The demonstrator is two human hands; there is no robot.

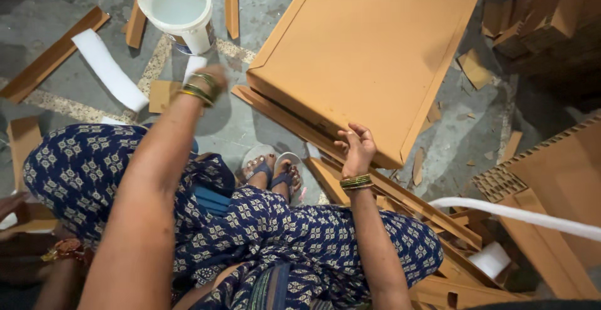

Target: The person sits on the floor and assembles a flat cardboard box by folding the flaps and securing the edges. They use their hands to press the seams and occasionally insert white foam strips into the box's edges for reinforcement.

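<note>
Panel (pixel 369 53), edges apparently already folded, was touched at its corner by the loosely spread right hand (pixel 358 149); the left hand (pixel 210 80), grip indiscernible, was extended toward the bucket (pixel 178 10).

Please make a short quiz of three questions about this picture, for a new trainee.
1. True or false: the left hand reaches toward the white bucket.
2. What does the right hand rest against? A) the bucket B) the edge of the folded cardboard tray C) the white foam strip
3. What does the person wear on both wrists?

Key:
1. True; the hand is blurred, close under the bucket, with something white beside it.
2. B.
3. Green and gold bangles.
</note>
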